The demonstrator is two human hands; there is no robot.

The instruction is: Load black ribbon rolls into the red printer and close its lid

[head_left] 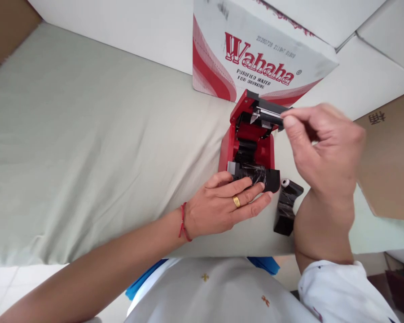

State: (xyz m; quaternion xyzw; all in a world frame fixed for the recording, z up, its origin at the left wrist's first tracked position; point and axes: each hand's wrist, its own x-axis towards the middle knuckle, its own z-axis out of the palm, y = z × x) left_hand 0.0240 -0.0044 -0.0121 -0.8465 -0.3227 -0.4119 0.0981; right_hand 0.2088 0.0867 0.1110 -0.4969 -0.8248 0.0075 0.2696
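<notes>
A small red machine (224,152), perhaps a label printer, stands on the cloth with its black-edged lid (239,107) raised. Under the lid runs a black roller (267,117) with a silvery strip beside it. At that roller's right end, the thumb and forefinger of my right hand (323,143) are pinched together. My left hand (224,202), wearing a gold ring and a red string bracelet, lies with fingers stretched over the machine's front edge. Its fingertips touch shiny black film (254,170) there. Another black roll (246,150) sits inside the red body.
Right of the machine, a loose black film roll (286,208) with a white core end lies near the table's front edge. A Wahaha water carton (215,58) stands close behind. A brown cardboard box (387,157) is at the right. Pale green cloth (87,134) covers the table.
</notes>
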